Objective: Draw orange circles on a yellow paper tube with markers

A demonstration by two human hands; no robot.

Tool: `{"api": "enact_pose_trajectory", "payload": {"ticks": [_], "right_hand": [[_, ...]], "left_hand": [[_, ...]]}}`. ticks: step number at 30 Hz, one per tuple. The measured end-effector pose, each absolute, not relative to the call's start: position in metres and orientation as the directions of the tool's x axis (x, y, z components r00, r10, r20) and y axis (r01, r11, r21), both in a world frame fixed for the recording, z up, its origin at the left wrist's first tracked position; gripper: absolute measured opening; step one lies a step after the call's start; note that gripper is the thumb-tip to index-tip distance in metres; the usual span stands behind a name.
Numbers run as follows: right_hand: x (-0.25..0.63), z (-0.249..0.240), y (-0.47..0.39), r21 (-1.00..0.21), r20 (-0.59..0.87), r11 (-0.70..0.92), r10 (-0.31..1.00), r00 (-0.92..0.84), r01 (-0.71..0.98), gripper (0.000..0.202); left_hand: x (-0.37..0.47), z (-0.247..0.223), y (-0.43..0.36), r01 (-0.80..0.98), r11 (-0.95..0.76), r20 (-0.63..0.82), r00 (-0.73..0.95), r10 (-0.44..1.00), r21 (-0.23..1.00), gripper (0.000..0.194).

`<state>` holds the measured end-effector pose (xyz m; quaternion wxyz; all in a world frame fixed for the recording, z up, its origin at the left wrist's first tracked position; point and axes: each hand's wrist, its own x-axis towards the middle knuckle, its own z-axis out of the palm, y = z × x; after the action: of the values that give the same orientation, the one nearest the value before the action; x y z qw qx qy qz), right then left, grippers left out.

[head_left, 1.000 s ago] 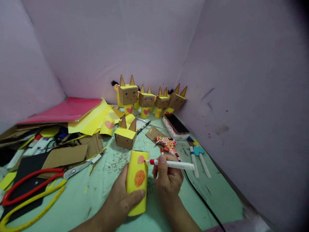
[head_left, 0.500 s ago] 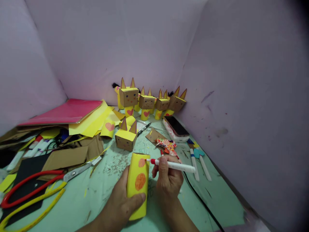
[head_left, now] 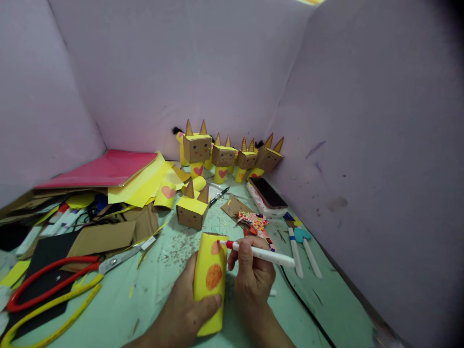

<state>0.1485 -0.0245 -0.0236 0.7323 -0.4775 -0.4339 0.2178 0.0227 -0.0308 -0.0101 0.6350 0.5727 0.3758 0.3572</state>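
A yellow paper-covered tube (head_left: 210,309) stands tilted in my left hand (head_left: 188,299), whose thumb presses across its front. Two orange-red spots show on the tube, a larger one in the middle and a smaller one near its top. My right hand (head_left: 255,275) grips a white marker (head_left: 271,256) with a red collar, its tip at the upper spot. Just beyond the tube sits a cardboard box head (head_left: 191,215) with a yellow top and two pointed ears.
Several box-headed figures (head_left: 197,147) stand along the back wall. Large scissors (head_left: 116,261) lie at the left, below cardboard scraps, yellow paper and a pink folder (head_left: 101,168). A phone (head_left: 268,192), capped markers (head_left: 295,253) and a black cable (head_left: 304,302) are on the right.
The view has shifted slightly, so most things sit a little lower and further right. The marker tip stays at the upper spot, and both hands keep their hold.
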Motion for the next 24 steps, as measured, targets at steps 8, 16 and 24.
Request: {"api": "enact_pose_trajectory", "payload": {"ticks": [8,16,24], "right_hand": [[0.1477,-0.0231,-0.0269,-0.889,0.433,0.448,0.762,0.482,0.09,0.02],[0.1503,-0.0292,-0.0256,-0.875,0.474,0.46,0.755,0.453,0.15,0.017],[0.1502,-0.0269,-0.0289,-0.861,0.506,0.468,0.747,0.431,0.2,0.02]], "left_hand": [[0.0217,-0.0091,-0.0304,-0.045,0.13,-0.094,0.465,0.88,0.991,0.06],[0.0222,-0.0055,-0.032,-0.026,0.149,-0.121,0.457,0.881,0.989,0.056],[0.0224,-0.0051,-0.0328,-0.037,0.178,-0.142,0.452,0.881,0.983,0.054]]}}
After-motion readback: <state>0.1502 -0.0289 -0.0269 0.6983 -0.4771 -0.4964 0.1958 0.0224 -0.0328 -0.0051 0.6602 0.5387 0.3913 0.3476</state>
